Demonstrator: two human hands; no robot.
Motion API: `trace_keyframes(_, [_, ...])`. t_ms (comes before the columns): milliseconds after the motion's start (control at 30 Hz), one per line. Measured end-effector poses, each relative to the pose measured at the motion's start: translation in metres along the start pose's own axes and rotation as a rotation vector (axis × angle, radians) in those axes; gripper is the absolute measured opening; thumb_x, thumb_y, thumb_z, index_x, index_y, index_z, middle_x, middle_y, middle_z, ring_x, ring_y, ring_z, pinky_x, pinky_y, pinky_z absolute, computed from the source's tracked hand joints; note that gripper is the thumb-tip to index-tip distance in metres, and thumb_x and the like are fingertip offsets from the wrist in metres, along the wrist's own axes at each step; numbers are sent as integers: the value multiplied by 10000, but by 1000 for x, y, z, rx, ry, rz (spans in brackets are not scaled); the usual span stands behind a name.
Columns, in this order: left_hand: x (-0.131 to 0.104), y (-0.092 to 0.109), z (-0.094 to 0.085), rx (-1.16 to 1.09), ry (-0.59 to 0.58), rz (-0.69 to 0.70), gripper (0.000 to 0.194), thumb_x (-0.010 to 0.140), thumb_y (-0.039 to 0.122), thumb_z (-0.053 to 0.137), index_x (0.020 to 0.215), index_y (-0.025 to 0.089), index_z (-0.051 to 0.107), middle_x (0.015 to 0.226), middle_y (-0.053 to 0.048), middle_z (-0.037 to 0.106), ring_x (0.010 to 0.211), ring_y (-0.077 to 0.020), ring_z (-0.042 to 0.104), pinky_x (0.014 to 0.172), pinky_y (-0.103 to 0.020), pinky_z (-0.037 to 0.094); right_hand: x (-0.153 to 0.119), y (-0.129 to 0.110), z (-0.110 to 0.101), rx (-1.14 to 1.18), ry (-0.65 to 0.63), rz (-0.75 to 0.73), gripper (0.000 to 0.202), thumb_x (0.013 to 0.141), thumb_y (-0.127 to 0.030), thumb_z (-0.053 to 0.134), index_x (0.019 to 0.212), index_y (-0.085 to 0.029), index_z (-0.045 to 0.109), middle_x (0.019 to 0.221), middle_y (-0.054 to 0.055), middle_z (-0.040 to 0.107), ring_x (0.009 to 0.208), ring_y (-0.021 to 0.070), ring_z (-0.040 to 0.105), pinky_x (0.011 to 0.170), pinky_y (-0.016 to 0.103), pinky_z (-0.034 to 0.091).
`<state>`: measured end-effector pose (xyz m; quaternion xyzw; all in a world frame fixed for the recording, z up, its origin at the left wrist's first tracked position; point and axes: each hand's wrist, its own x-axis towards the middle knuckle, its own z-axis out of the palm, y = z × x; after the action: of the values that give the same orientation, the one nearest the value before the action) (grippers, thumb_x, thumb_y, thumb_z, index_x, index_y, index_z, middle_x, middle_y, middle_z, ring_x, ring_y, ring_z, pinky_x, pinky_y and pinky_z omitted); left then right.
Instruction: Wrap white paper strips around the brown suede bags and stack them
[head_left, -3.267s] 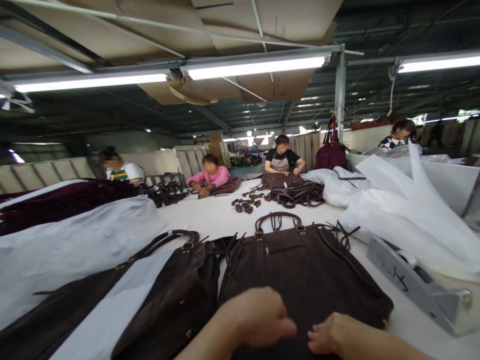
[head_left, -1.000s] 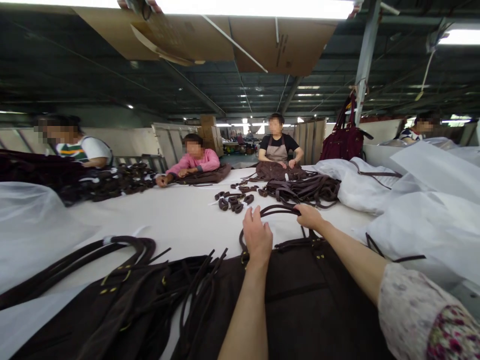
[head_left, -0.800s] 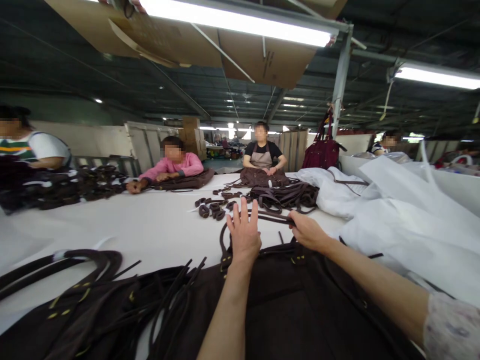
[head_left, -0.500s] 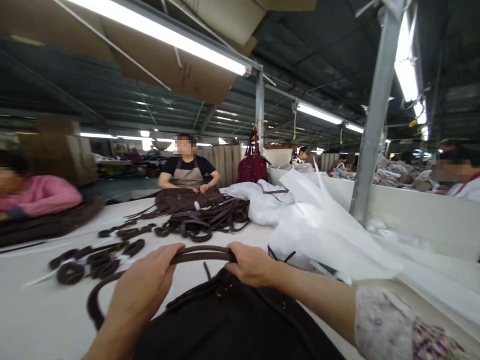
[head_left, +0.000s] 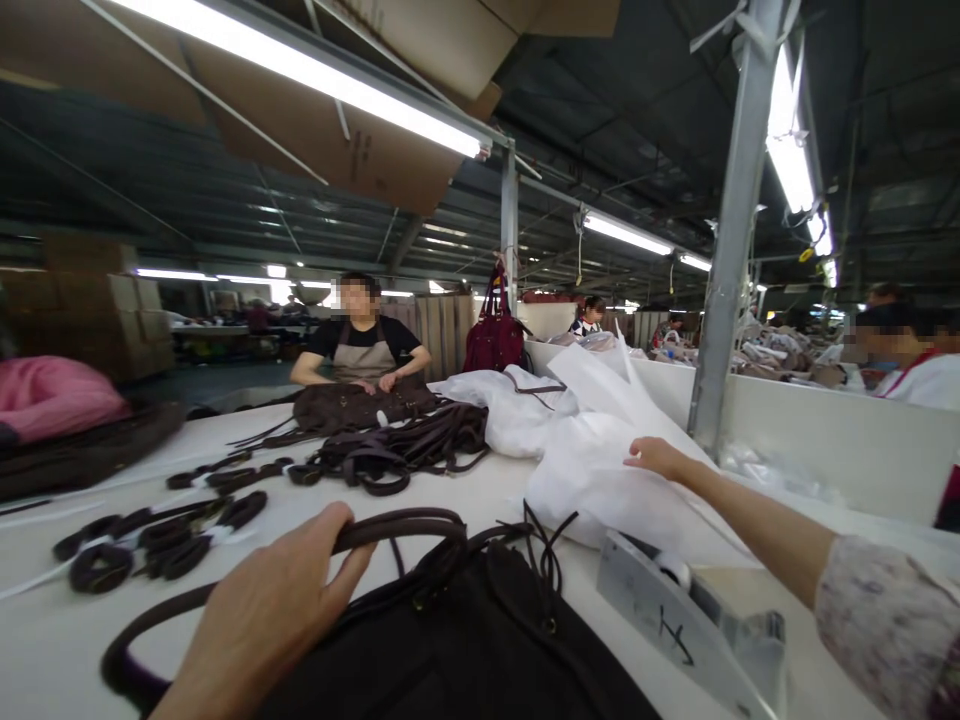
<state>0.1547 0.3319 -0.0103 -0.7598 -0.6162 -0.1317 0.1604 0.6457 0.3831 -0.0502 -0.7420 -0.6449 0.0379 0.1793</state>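
Note:
A dark brown bag (head_left: 450,640) lies on the white table in front of me, its thin cords loose at the top. My left hand (head_left: 285,580) is closed round the bag's handles (head_left: 412,522), which arch up to the right of it. My right hand (head_left: 656,457) is away from the bag, out to the right, with its fingers against a heap of thin white sheets (head_left: 600,440). Its fingertips seem to pinch a sheet's edge. A tape dispenser marked with a letter (head_left: 675,620) stands on the table below my right forearm.
Bundled brown straps (head_left: 172,545) lie at the left, with a pile of loose straps (head_left: 412,440) behind. Across the table a person (head_left: 364,340) handles a brown bag. A pink sleeve (head_left: 60,395) shows at far left. A metal post (head_left: 731,240) rises at right.
My right hand has let go of the handles and moved right to the white sheets, uncovering the tape dispenser. My left hand still holds the handles.

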Motion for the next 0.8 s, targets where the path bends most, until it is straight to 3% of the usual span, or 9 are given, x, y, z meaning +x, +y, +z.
trace_keyframes(67, [-1,0,0,-59,-13,5,358,889,559,338,942,238,485,815,-35,652,732,-263,628,610,-320,354,6,3,24,0,2,15,200,861,-315,630,933,-128,636,914,47,660,838,158,621,794,344,501])
trace_keyframes(133, [-2,-1,-1,-116,-40,7,397,873,603,345,967,246,490,815,-35,654,749,-270,637,612,-321,368,11,5,38,10,-10,21,218,864,-343,624,901,-129,639,872,32,655,821,157,615,788,351,495])
trace_keyframes(233, [-1,-3,1,-181,-62,30,434,856,620,371,1040,249,498,885,-52,666,810,-288,640,667,-345,405,16,12,41,40,21,15,176,835,-310,612,768,-154,660,777,28,660,776,165,612,749,316,464])
trace_keyframes(367, [1,-9,6,-224,17,104,475,866,600,366,1102,220,525,1068,-95,645,931,-297,617,789,-380,424,16,21,14,131,171,-38,129,779,-287,593,727,-194,666,783,32,679,818,195,614,765,293,425])
trace_keyframes(533, [1,-11,10,-73,116,137,417,930,438,253,1068,193,562,1016,-106,617,974,-312,578,791,-422,410,14,4,-32,345,463,-102,377,920,-464,301,919,-197,567,929,64,674,850,177,617,739,273,452])
trace_keyframes(667, [0,-13,12,8,146,99,446,938,394,232,1142,152,546,1009,-127,600,955,-322,571,758,-428,403,19,-20,-46,474,480,-175,387,889,-552,345,849,-206,512,761,14,643,621,126,586,576,217,440])
trace_keyframes(800, [0,-13,12,-3,127,71,452,948,397,237,1185,147,529,1037,-129,596,941,-308,570,762,-418,394,24,-22,-42,491,449,-172,394,836,-576,446,723,-202,495,556,-29,535,477,106,461,487,215,364])
